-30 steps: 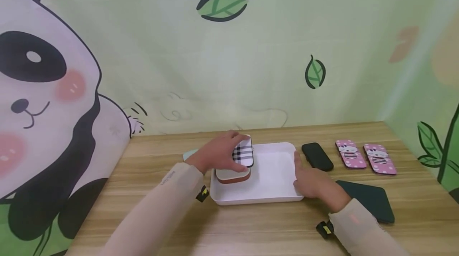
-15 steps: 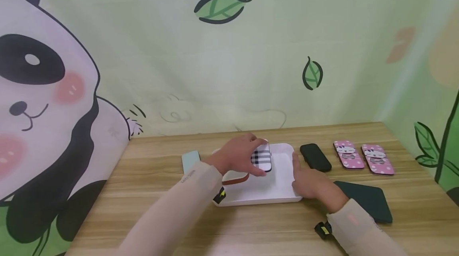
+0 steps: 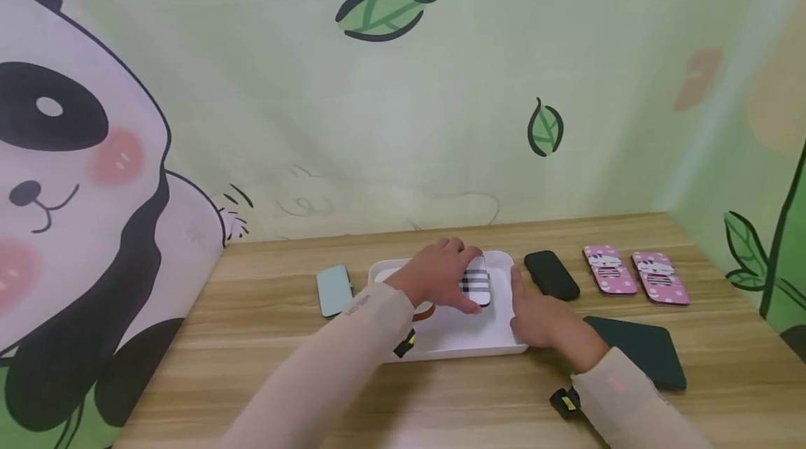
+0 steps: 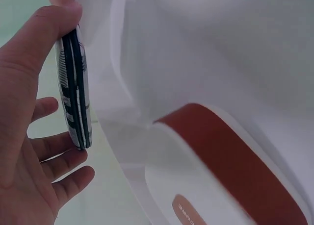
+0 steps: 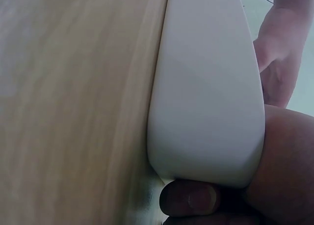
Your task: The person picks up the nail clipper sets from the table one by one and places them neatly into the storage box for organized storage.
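Observation:
My left hand pinches a small flat case with a black-and-white plaid cover by its edges, over the right part of a white tray. In the left wrist view the plaid case is edge-on between thumb and fingers, its dark rim showing. Inside the tray lies a white rounded box with a red-brown band; in the head view my left wrist mostly hides it. My right hand holds the tray's right edge, index finger along the outside. Some fingers are tucked against the tray wall in the right wrist view.
A pale blue flat case lies left of the tray. Right of it are a black case and two pink dotted cases. A dark green flat rectangle lies partly under my right forearm. A printed curtain stands behind the table.
My left hand has carried the plaid case rightward, from above the white box to the tray's right part. The pale blue case has come more into view. My right hand stays at the tray's edge.

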`<act>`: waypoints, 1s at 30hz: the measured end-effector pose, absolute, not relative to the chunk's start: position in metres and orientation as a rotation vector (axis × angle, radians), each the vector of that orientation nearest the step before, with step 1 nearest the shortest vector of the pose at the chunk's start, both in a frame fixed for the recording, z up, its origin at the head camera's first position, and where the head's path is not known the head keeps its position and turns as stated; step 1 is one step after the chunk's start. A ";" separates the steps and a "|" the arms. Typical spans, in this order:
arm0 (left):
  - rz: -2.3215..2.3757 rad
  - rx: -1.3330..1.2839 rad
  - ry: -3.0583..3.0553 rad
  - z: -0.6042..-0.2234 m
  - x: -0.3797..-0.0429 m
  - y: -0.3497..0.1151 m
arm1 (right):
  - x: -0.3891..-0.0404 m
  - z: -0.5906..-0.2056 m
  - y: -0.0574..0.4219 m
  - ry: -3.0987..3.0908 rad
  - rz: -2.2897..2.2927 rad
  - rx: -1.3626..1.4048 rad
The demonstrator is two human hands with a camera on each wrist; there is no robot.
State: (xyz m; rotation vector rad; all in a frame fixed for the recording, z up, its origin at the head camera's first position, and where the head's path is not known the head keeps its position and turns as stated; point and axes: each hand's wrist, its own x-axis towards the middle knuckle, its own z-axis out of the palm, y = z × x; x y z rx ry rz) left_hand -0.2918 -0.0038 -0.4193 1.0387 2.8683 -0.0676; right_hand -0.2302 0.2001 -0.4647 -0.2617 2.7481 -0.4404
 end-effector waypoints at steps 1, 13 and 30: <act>-0.077 1.024 2.866 -0.419 -0.292 -0.001 | -0.230 -0.465 0.200 2.747 -0.440 -0.262; -0.157 1.022 2.833 -0.428 -0.291 0.016 | -0.231 -0.463 0.199 2.761 -0.431 -0.263; -0.195 0.973 2.792 -0.431 -0.292 0.035 | -0.232 -0.467 0.202 2.777 -0.434 -0.277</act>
